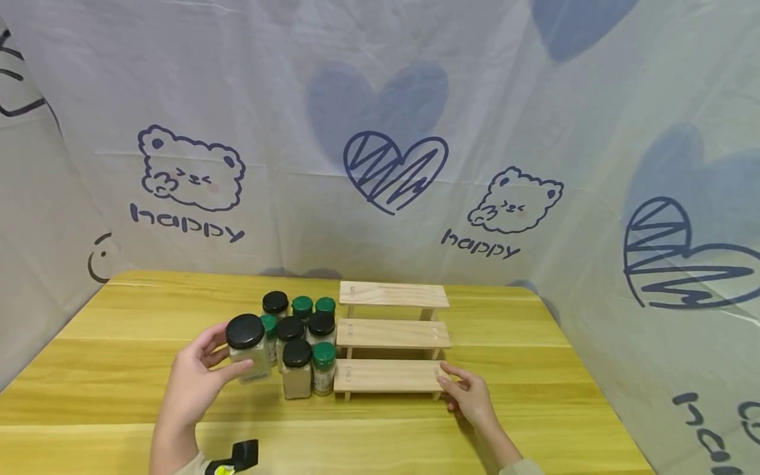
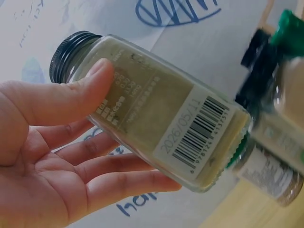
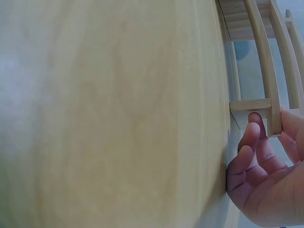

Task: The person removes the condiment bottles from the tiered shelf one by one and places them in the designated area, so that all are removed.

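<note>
My left hand [image 1: 192, 379] grips a square glass spice jar [image 1: 249, 356] with a black lid, thumb across one face and fingers behind. In the left wrist view, this jar [image 2: 156, 109] is filled with a tan-green powder and shows a barcode label dated 2026/05/11. It is raised beside a group of other jars. A three-tier wooden step rack [image 1: 392, 376] stands to the right of that group. At the right end of its lowest tier, my right hand [image 1: 469, 396] pinches the board. The right wrist view has the fingers [image 3: 251, 137] curled below the tier's end.
Several spice jars stand close together left of the rack, such as a black-lidded jar [image 1: 297, 379] and a green-lidded jar [image 1: 324, 376] at the front. They sit on a yellow wood-grain table [image 1: 356, 442]. A printed white cloth [image 1: 285, 198] hangs behind and along the sides.
</note>
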`<action>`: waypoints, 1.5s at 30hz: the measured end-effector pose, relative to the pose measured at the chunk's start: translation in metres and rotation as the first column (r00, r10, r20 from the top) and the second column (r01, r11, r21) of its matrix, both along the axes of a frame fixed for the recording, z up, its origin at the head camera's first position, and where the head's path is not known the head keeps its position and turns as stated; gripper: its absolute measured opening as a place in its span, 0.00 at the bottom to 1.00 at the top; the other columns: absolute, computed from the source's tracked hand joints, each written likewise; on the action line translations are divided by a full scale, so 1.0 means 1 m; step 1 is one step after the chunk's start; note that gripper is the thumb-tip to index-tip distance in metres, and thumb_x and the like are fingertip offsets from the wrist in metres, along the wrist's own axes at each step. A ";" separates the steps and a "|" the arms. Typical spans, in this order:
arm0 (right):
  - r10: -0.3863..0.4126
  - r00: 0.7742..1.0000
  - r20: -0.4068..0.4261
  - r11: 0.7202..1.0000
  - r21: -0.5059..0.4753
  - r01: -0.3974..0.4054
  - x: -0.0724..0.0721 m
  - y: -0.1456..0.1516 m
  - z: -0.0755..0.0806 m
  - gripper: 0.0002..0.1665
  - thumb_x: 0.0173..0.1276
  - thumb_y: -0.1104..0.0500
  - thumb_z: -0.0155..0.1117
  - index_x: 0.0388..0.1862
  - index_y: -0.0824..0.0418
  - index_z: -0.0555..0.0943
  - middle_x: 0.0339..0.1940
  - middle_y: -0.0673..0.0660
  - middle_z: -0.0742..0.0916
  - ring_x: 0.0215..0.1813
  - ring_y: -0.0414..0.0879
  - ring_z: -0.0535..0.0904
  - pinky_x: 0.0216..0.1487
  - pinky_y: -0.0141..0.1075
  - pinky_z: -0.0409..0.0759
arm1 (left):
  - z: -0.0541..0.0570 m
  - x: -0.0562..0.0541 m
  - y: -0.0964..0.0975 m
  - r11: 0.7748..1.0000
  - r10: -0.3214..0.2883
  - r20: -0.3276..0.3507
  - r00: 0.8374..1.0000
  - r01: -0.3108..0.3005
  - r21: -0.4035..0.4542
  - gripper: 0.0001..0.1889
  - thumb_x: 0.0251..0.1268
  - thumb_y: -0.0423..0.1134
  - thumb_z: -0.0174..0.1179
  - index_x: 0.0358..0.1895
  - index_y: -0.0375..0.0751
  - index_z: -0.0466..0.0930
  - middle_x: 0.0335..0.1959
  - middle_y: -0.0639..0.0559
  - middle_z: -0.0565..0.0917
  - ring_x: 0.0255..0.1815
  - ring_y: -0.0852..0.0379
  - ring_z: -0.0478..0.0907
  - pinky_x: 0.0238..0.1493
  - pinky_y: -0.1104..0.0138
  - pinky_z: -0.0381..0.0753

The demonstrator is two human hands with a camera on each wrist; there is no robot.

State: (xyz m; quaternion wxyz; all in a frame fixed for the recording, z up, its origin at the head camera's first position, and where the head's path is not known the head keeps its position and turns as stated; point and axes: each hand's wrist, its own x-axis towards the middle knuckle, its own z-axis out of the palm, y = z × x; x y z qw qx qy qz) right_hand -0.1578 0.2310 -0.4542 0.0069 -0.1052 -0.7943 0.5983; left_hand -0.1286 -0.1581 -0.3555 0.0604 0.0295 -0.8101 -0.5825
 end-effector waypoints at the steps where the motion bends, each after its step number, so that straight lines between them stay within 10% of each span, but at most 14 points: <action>1: 0.000 1.000 -0.003 1.000 -0.001 0.000 0.000 0.000 0.000 0.24 0.58 0.59 0.64 0.54 0.65 0.75 0.19 0.57 0.82 0.13 0.39 0.69 0.11 0.25 0.61 | -0.002 -0.001 -0.002 1.000 0.005 0.009 1.000 -0.005 0.005 0.34 0.51 0.29 0.63 0.63 0.32 0.59 0.58 0.34 0.68 0.55 0.41 0.68 0.44 0.70 0.75; 19: -0.010 1.000 -0.019 1.000 0.005 0.010 -0.001 -0.001 0.000 0.23 0.59 0.61 0.63 0.53 0.67 0.75 0.18 0.58 0.82 0.13 0.40 0.69 0.11 0.25 0.62 | -0.044 -0.026 -0.014 0.994 -0.087 0.037 0.996 0.084 0.068 0.33 0.50 0.22 0.61 0.61 0.25 0.57 0.58 0.27 0.63 0.57 0.35 0.62 0.53 0.55 0.66; 45: -0.020 1.000 -0.017 1.000 0.002 0.020 -0.001 -0.001 -0.001 0.21 0.58 0.63 0.63 0.52 0.66 0.76 0.18 0.58 0.81 0.13 0.40 0.69 0.11 0.25 0.63 | -0.068 -0.035 -0.006 0.992 -0.121 0.081 0.989 0.117 0.052 0.32 0.47 0.20 0.61 0.59 0.25 0.61 0.52 0.31 0.66 0.55 0.35 0.66 0.53 0.60 0.71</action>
